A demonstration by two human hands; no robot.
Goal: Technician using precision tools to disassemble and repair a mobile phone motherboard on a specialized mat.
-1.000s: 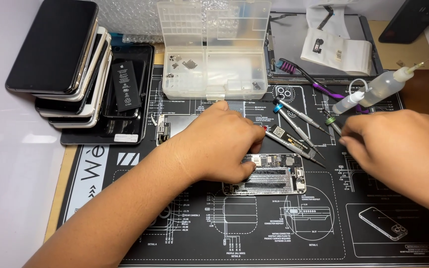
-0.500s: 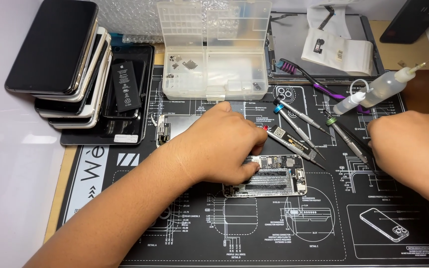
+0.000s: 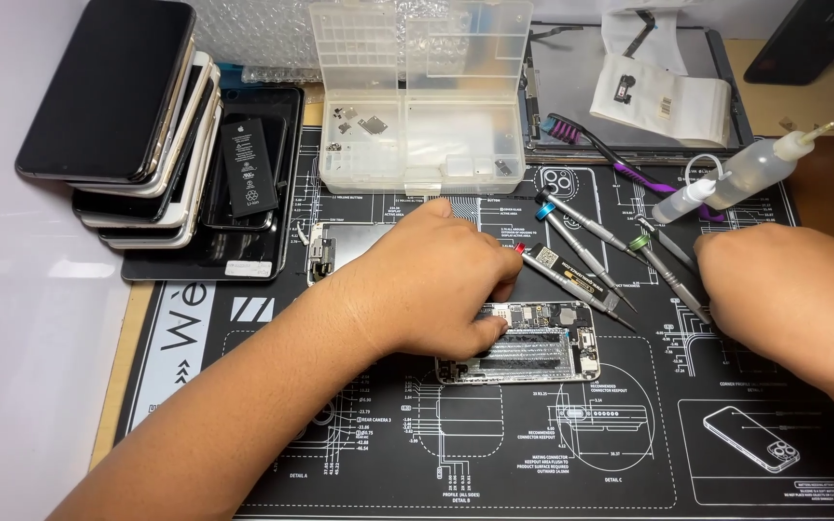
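An opened phone body (image 3: 542, 345) with its circuit board showing lies on the black printed work mat (image 3: 272, 453). My left hand (image 3: 431, 285) rests on the phone's left end, with thumb and fingers closed on its edge. My right hand (image 3: 789, 294) hovers knuckles-up at the right, fingers curled under and hidden. It sits beside the tip of a green-capped screwdriver (image 3: 666, 265). A red-capped screwdriver (image 3: 562, 275) and two blue-capped screwdrivers (image 3: 581, 236) lie between my hands.
A clear plastic parts box (image 3: 417, 96) with small screws stands at the back. At the left a stack of phones (image 3: 118, 116) sits by a loose black battery (image 3: 248, 166). A squeeze bottle (image 3: 750, 174), a purple brush (image 3: 596, 145) and a tablet (image 3: 620, 87) lie at the back right.
My right hand has drawn back to the right, away from the green-capped screwdriver, which now lies uncovered. My left hand has stayed on the phone body.
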